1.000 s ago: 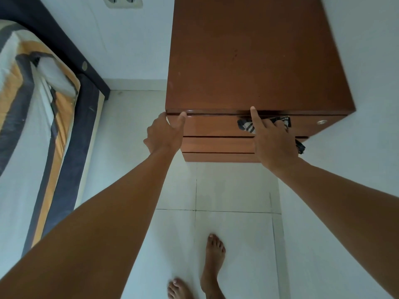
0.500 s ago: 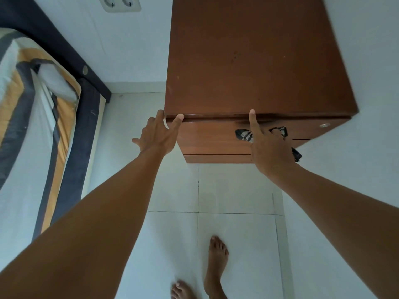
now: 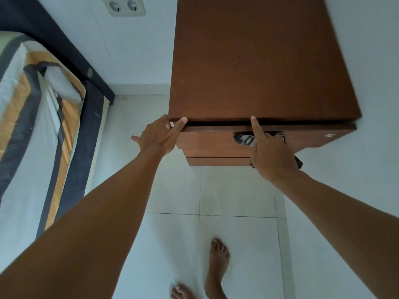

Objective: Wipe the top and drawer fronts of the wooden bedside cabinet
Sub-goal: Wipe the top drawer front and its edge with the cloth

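Observation:
The brown wooden bedside cabinet (image 3: 259, 61) stands against the white wall, its bare top facing me. Its top drawer front (image 3: 211, 143) shows below the top's front edge, with a dark gap along it. My left hand (image 3: 159, 137) rests at the cabinet's front left corner, thumb on the drawer's upper edge and fingers spread. My right hand (image 3: 272, 156) presses a black-and-white striped cloth (image 3: 246, 140) against the top drawer front, index finger pointing up to the gap. A second drawer front (image 3: 216, 161) lies under it.
A bed with an orange, grey and white striped cover (image 3: 32, 126) and a dark frame stands left of the cabinet. A double wall socket (image 3: 124, 6) is above. My bare feet (image 3: 216, 268) stand on white floor tiles. A round metal lock (image 3: 330, 135) sits at the drawer's right end.
The top drawer front has come slightly forward, so a dark gap shows under the cabinet top. Both hands stay at the drawer edge. The view has shifted a little closer.

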